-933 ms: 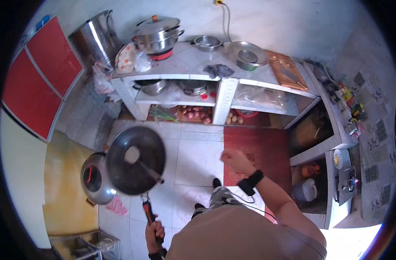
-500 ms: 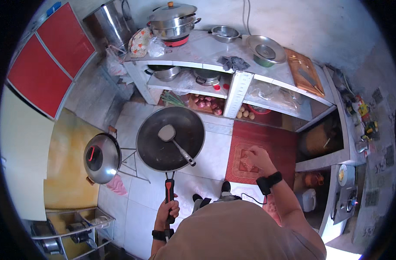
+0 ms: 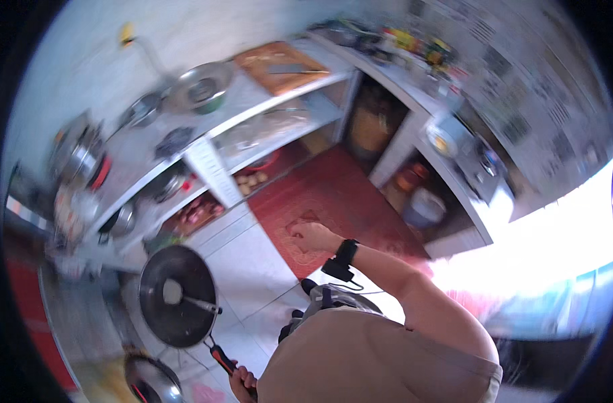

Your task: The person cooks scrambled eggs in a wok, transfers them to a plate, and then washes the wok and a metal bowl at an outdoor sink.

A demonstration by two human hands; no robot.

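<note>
My left hand (image 3: 243,384), at the lower edge, is closed around the black-and-red handle of a dark wok (image 3: 164,322), which is held out over the white tile floor. Inside the wok lies a spatula (image 3: 173,292) with a pale blade, its metal handle resting across toward the rim. My right hand (image 3: 314,237) hangs over the red mat with its fingers curled in; nothing shows in it. A black band with a cable is on that wrist. Motion blurs much of the picture.
A long counter (image 3: 246,101) carries a cutting board (image 3: 279,67) with a knife, metal basins and a steamer pot. Onions and potatoes sit beneath. To the right stands a stove (image 3: 478,171) beside a plate (image 3: 447,142). A lidded pan (image 3: 155,379) is at lower left. Bright light enters at right.
My view and body have turned to the right, so the counter and lidded pan shift left and the stove comes inward. The wok moves along in my left hand with the spatula still inside.
</note>
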